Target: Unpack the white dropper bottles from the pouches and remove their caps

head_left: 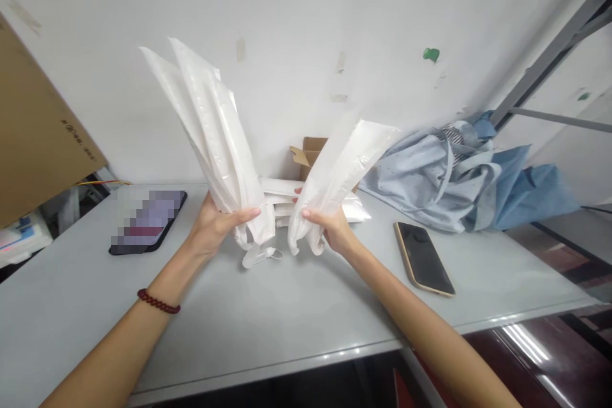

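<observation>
My left hand [215, 226] grips the lower end of a bundle of white plastic bags [210, 127] that stands upright and fans out up to the left. My right hand [332, 229] grips a second white plastic bag [342, 169] that leans up to the right. Both bundles are held just above the grey table [268, 319], a little apart from each other. A dark red bead bracelet [157, 301] sits on my left wrist. Behind the hands lies a flat pile of more white bags [282, 194].
A dark phone [423, 258] lies face up to the right of my right hand. Another phone [148, 220] lies at the left. Blue cloth [468, 178] is heaped at the back right. A small open carton [308, 153] stands against the wall; a large cardboard sheet [33, 134] leans at the far left.
</observation>
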